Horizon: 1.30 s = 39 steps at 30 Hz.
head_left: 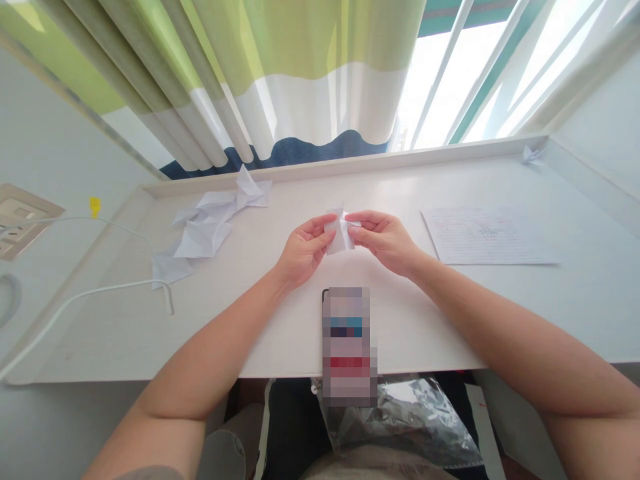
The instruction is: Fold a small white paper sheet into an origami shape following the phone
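A small piece of folded white paper [341, 237] is held up over the middle of the white desk, between both hands. My left hand [306, 248] pinches its left side between thumb and fingers. On the opposite side, my right hand [383, 239] grips the paper the same way, thumb below and fingers above. Creases run through the paper, and a thin point sticks up at its top. Nearer to me, below the hands, lies a phone [349, 333] with its screen blurred out.
Several folded white papers [205, 233] lie at the left. A stack of written sheets [487, 237] rests at the right, and a small folded paper [533, 155] sits in the far right corner. A white cable [120, 289] crosses the left side. Clear plastic [410, 417] covers my lap.
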Motion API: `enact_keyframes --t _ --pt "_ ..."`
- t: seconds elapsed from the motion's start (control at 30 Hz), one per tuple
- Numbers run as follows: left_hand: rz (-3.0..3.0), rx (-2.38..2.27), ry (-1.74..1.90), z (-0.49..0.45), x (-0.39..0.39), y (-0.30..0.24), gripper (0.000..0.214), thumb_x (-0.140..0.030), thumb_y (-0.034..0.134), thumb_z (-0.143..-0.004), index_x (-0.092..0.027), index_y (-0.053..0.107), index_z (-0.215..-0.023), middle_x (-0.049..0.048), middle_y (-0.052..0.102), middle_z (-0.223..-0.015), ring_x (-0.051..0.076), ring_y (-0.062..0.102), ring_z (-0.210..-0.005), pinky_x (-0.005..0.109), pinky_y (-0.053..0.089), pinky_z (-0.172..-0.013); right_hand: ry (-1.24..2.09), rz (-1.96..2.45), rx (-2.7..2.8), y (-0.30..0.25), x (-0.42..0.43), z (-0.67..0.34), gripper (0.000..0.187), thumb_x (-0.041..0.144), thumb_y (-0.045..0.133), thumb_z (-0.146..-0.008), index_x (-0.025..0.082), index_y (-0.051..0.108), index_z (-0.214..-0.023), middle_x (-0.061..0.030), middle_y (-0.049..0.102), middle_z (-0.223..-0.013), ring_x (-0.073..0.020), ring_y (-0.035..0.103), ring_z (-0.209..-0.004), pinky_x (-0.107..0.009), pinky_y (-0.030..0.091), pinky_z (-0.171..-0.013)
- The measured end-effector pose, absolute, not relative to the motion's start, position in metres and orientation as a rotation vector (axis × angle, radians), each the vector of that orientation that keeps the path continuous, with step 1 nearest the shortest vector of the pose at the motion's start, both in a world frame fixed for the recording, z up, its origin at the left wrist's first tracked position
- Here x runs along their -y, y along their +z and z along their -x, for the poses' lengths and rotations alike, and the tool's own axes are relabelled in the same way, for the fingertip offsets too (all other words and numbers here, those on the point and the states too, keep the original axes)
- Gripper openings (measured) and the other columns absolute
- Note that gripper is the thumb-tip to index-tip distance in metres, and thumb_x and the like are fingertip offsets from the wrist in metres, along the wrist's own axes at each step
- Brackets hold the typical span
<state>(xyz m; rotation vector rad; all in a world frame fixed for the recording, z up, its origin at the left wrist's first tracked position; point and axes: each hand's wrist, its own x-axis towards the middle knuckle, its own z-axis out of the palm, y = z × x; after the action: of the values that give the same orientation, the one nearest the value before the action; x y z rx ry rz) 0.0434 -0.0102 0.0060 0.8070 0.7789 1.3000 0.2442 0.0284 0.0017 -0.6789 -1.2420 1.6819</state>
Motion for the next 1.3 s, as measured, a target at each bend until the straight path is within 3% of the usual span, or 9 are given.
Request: enact_keyframes --t 0.2,0.33,0.53,0.67,1.0,1.17,1.3 --pt "-0.793 -0.800 1.355 -0.043 0.008 0.007 0.041 -0.030 0.106 -0.066 -0.021 0.084 -0.099 0.0019 0.086 -0.095 0.016 0.079 -0.088 0.031 0.062 -0.090 1.670 0.653 1.214 0.005 -0.029 -0.245 0.037 0.042 0.104 -0.070 0.028 0.088 -0.100 0.0002 0.084 -0.089 -0.0143 0.072 -0.080 -0.034 0.060 -0.081" --pt "-0.801 -0.827 1.338 -0.044 0.008 0.007 0.039 -0.031 0.105 -0.069 -0.021 0.083 -0.100 0.0022 0.085 -0.096 0.015 0.079 -0.087 0.032 0.063 -0.091 1.692 0.656 1.188 0.006 -0.027 -0.242 0.035 0.043 0.105 -0.068 0.028 0.089 -0.095 -0.0006 0.085 -0.092 -0.0149 0.073 -0.084 -0.034 0.059 -0.082" --pt "-0.828 -0.803 1.383 -0.041 0.009 0.008 0.035 -0.020 0.099 -0.074 -0.024 0.084 -0.105 0.0014 0.084 -0.101 0.016 0.078 -0.097 0.032 0.060 -0.098 1.663 0.667 1.156 0.007 -0.031 -0.245 0.033 0.043 0.104 -0.070 0.029 0.088 -0.096 -0.0008 0.083 -0.091 -0.0159 0.071 -0.083 -0.038 0.060 -0.082" --pt "-0.834 -0.796 1.392 -0.042 0.009 0.011 0.034 -0.017 0.101 -0.070 -0.024 0.086 -0.100 0.0005 0.085 -0.097 0.014 0.077 -0.091 0.029 0.061 -0.092 1.669 0.655 1.135 0.008 -0.032 -0.247 0.031 0.040 0.104 -0.070 0.030 0.088 -0.095 0.0000 0.082 -0.089 -0.0154 0.070 -0.082 -0.036 0.060 -0.081" --pt "-0.851 -0.865 1.348 -0.046 0.009 0.006 0.040 -0.040 0.107 -0.063 -0.022 0.086 -0.093 0.0008 0.083 -0.085 0.010 0.069 -0.069 0.024 0.055 -0.065 1.734 0.636 1.212 0.006 -0.028 -0.243 0.036 0.043 0.103 -0.072 0.028 0.085 -0.100 -0.0008 0.084 -0.093 -0.0180 0.076 -0.089 -0.043 0.063 -0.093" --pt "-1.007 -0.998 1.332 -0.048 0.010 -0.001 0.039 -0.051 0.102 -0.070 -0.023 0.084 -0.091 0.0018 0.081 -0.088 0.014 0.071 -0.078 0.026 0.056 -0.072 1.620 0.738 1.322 0.002 -0.026 -0.243 0.034 0.050 0.099 -0.075 0.028 0.085 -0.097 -0.0007 0.082 -0.093 -0.0184 0.073 -0.087 -0.044 0.062 -0.094" --pt "-1.237 -1.093 1.384 -0.047 0.011 -0.004 0.035 -0.053 0.096 -0.079 -0.023 0.082 -0.090 0.0035 0.079 -0.099 0.016 0.069 -0.090 0.027 0.055 -0.081 1.288 0.837 1.544 0.002 -0.024 -0.244 0.023 0.051 0.090 -0.085 0.030 0.085 -0.094 -0.0031 0.079 -0.103 -0.0238 0.071 -0.101 -0.049 0.058 -0.100"
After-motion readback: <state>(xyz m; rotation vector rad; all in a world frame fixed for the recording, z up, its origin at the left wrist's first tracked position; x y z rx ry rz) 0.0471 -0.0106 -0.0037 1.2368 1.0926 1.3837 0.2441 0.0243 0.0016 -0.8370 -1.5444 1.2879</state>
